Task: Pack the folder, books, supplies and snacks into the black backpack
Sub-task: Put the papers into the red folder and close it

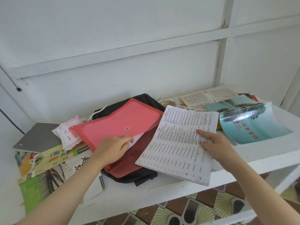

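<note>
A white painted shelf (pixel 178 187) runs across the view, backed by a white panelled wall (pixel 113 38) with raised battens. Below its front edge a patterned tile floor (pixel 203 208) shows. A thin black cable (pixel 9 78) hangs on the wall at far left.

The black backpack (pixel 139 176) lies flat in the middle of the shelf, its near corner close to the front edge. On top of it rests the red translucent folder (pixel 123 122), flap raised. The left hand (pixel 113 150) is at the flap's edge, fingers tucked under it and thumb on top, holding the flap open. The right hand (pixel 215 146) pinches a stapled stack of printed pages (pixel 175 143) at its right edge, thumb on top; the stack's left edge overlaps the folder and its near corner juts past the shelf front.

At left a pile of 3 books (pixel 48 159) reaches the front edge, with a grey book (pixel 37 137) on top and a pink-and-white packet (pixel 69 133) leaning on it, touching the folder. At right a teal-covered book (pixel 253 125) lies with its cover curled up, and an open book (pixel 207 98) sits behind it near the wall. A white cord (pixel 168 98) loops behind the backpack.

Bare shelf is visible only in front of the backpack and beside the right hand.
</note>
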The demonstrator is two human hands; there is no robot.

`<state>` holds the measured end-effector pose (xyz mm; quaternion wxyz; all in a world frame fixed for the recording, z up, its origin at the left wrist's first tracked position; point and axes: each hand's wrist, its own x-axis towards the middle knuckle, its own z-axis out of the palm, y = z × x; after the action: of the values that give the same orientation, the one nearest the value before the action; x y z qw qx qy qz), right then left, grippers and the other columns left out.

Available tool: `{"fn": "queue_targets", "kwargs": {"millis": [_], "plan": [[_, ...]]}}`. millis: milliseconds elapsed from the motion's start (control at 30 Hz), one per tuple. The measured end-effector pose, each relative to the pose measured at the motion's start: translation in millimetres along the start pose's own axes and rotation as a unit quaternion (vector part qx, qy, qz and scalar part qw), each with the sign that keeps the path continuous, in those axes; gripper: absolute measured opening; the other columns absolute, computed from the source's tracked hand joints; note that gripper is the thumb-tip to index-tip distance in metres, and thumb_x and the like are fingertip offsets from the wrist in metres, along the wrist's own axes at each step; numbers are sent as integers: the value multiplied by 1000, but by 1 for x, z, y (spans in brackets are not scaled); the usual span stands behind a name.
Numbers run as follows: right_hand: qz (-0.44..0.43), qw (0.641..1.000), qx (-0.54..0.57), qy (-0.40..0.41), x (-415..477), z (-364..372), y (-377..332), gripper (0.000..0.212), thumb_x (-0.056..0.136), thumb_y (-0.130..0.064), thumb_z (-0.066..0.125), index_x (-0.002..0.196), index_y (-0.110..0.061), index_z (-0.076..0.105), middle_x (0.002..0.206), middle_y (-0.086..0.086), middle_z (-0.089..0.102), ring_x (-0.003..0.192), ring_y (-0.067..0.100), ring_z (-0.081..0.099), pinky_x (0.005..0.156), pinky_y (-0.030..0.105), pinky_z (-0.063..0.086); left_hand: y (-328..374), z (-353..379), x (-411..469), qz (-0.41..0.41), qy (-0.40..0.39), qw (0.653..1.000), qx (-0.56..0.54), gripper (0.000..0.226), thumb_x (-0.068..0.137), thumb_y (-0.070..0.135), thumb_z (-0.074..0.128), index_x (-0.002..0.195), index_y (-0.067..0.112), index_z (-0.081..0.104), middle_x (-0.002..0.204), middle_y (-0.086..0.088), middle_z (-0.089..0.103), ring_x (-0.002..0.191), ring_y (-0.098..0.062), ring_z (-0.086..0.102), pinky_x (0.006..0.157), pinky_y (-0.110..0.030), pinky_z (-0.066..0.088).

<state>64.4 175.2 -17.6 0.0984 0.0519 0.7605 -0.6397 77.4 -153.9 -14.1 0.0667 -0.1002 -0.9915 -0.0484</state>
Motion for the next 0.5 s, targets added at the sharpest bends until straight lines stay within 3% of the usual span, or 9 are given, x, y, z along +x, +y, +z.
{"fn": "queue_targets", "kwargs": {"millis": [67, 133, 167, 267, 367, 500], "plan": [[1, 1000, 8, 4, 0, 1, 1, 44, 95, 1, 47, 134, -19, 51, 145, 1, 41, 111, 27, 58, 86, 42, 55, -2, -2, 0, -17, -11, 1000, -14, 36, 92, 36, 50, 128, 33, 47, 109, 6, 65, 82, -13, 61, 67, -24, 44], [2, 1000, 13, 1, 1, 0, 1, 44, 94, 1, 47, 133, -19, 52, 143, 0, 43, 106, 26, 61, 81, 40, 57, -4, -4, 2, -28, -39, 999, -22, 62, 84, 45, 61, 138, 34, 34, 144, 11, 42, 117, -17, 55, 88, -30, 45], [2, 1000, 21, -6, 1, -2, 1, 43, 94, 1, 47, 132, -18, 52, 141, 1, 45, 102, 25, 63, 75, 38, 58, -4, -4, 2, -33, -52, 998, -27, 75, 79, 48, 66, 141, 34, 28, 149, 14, 32, 125, -17, 48, 95, -31, 42], [8, 995, 84, -53, 1, -11, 1, 41, 93, 4, 47, 128, -17, 56, 128, 6, 57, 86, 23, 70, 62, 32, 60, -3, -6, 2, -51, -64, 996, -24, 100, 66, 57, 74, 145, 32, 17, 152, 12, 28, 129, -17, 43, 98, -31, 40], [35, 979, 150, -131, 2, -24, -4, 40, 93, 8, 42, 122, -14, 59, 114, 16, 66, 74, 23, 72, 56, 29, 58, -1, -6, 1, -71, -54, 996, -15, 108, 61, 57, 77, 145, 29, 15, 149, 6, 34, 125, -19, 46, 92, -31, 41], [57, 969, 97, -219, 10, -41, -12, 40, 92, 7, 43, 120, -14, 62, 113, 19, 67, 81, 31, 70, 61, 32, 59, 5, -9, 4, -80, -43, 996, 8, 114, 61, 57, 77, 147, 24, 11, 150, 1, 31, 127, -21, 43, 92, -33, 42]]}}
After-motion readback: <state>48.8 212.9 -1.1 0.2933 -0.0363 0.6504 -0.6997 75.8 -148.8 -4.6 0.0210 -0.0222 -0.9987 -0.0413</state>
